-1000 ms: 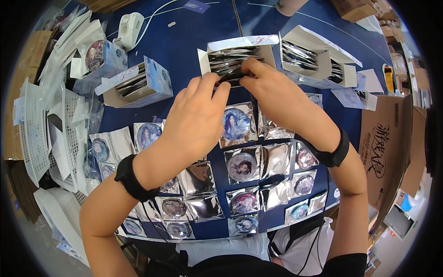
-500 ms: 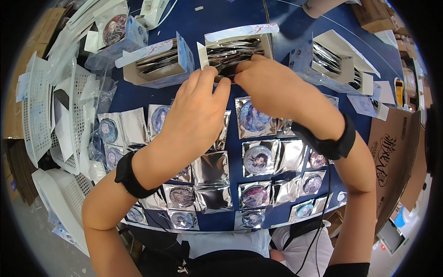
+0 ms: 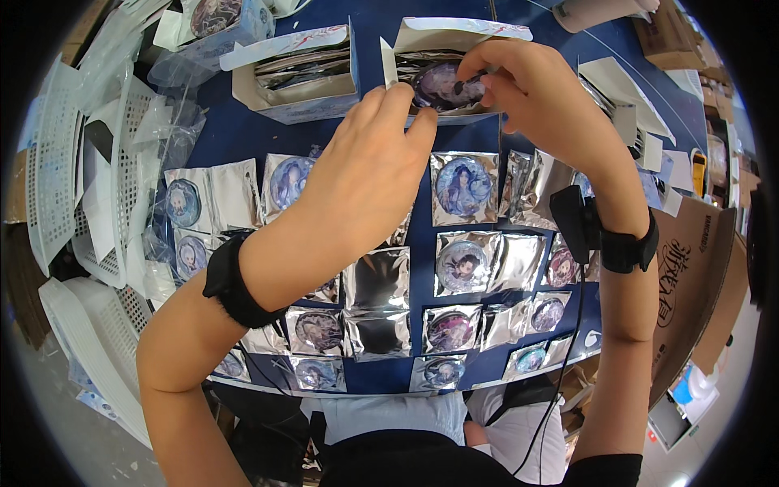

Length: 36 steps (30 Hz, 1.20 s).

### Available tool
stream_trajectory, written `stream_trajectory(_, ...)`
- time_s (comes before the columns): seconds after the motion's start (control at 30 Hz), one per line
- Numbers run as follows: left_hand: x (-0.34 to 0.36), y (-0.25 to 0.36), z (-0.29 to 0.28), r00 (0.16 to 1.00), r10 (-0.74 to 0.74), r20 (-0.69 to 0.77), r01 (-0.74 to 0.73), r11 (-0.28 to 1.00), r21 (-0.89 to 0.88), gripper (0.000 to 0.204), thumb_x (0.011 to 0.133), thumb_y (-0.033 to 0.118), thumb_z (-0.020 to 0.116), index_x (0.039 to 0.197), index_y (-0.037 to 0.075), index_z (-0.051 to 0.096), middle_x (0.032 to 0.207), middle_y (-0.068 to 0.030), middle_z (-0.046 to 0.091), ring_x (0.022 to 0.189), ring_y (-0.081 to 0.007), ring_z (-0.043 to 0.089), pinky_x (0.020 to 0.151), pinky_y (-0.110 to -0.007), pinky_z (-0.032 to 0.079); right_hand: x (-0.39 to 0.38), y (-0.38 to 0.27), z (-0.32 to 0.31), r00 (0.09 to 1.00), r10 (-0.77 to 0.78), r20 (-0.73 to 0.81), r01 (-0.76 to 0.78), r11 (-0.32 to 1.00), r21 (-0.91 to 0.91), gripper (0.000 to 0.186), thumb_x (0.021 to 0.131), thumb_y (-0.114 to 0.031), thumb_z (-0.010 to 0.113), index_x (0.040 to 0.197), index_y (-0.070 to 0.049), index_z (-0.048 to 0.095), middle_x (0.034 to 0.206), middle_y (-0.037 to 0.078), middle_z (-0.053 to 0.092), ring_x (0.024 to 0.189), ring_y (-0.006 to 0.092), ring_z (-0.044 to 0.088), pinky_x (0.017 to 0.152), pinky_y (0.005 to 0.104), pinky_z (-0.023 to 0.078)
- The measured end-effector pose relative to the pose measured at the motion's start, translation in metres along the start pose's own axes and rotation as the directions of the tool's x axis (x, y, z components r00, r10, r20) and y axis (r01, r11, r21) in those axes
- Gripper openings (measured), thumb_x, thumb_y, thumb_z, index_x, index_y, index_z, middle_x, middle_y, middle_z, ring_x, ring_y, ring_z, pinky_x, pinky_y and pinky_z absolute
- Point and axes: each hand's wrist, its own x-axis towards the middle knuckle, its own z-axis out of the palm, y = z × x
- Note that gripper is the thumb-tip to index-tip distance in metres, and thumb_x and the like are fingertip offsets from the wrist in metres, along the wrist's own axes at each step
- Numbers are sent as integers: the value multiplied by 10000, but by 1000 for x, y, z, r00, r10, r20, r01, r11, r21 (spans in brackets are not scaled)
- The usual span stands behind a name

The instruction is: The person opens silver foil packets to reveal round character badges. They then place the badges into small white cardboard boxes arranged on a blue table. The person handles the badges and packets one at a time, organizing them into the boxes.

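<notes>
An open printed cardboard box [image 3: 462, 34] stands at the far middle of the table, packed with silvery foil packets. My left hand [image 3: 365, 166] grips its near left edge, fingers bent over the wall, the fingertips partly hidden. Within the box mouth, a round dark-purple badge [image 3: 438, 86] in a clear-fronted packet leans face up. My right hand [image 3: 531, 89] is closed in a pinch on the right side of this badge packet. Nearer to me, packets with round picture badges [image 3: 465, 187] lie in rows beside plain silver packets [image 3: 378, 276].
A second open box [image 3: 296, 105] of packets stands to the left, and another open box [image 3: 641, 122] lies to the right. White perforated baskets [image 3: 65, 187] and clear plastic bags line the left side. A brown carton [image 3: 690, 276] flanks the table's right edge.
My right hand has lifted and drawn back inside the box, and a purple badge packet now shows in its fingers. My left hand stays at the box's edge. The view has shifted slightly.
</notes>
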Motion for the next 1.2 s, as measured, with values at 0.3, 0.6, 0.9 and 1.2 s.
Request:
stream_trajectory(0.3, -5, -2, -2, 996, 38, -81, -37, 999, 12, 448, 675, -30, 521, 1120, -69, 493, 1120, -211, 452, 1065, -340, 448, 934, -391, 369, 4, -9, 0, 991, 131, -19, -130, 989, 71, 164, 757, 1, 508, 894, 4, 598, 610, 117, 561, 518, 166, 560, 500, 287, 444)
stream_trajectory(0.6, -7, -10, 5, 989, 60, -137, -55, 998, 39, 419, 638, -3, 606, 1053, -37, 554, 1040, -134, 508, 1015, -285, 475, 878, -363, 395, 0, -9, 20, 987, -89, -134, 51, 963, -265, 119, 711, -17, 540, 811, -38, 602, 766, 127, 606, 723, 325, 581, 644, 353, 464)
stream_trajectory(0.9, -11, -6, 2, 991, 39, -131, -33, 998, 47, 472, 654, 19, 633, 1111, -37, 529, 1131, -160, 478, 1087, -308, 447, 931, -379, 370, -10, -5, 38, 981, -146, -126, 97, 938, -332, 129, 756, 2, 507, 816, -61, 603, 863, 89, 595, 804, 306, 573, 677, 351, 457)
stream_trajectory(1.2, -95, -6, -75, 998, 6, -65, -21, 969, -247, 370, 694, 22, 602, 1060, 18, 546, 1033, -134, 515, 934, -295, 532, 782, -356, 444, -14, -4, 39, 979, -193, -65, 158, 922, -353, 143, 793, -18, 485, 882, -26, 597, 944, 103, 596, 834, 321, 564, 727, 349, 452)
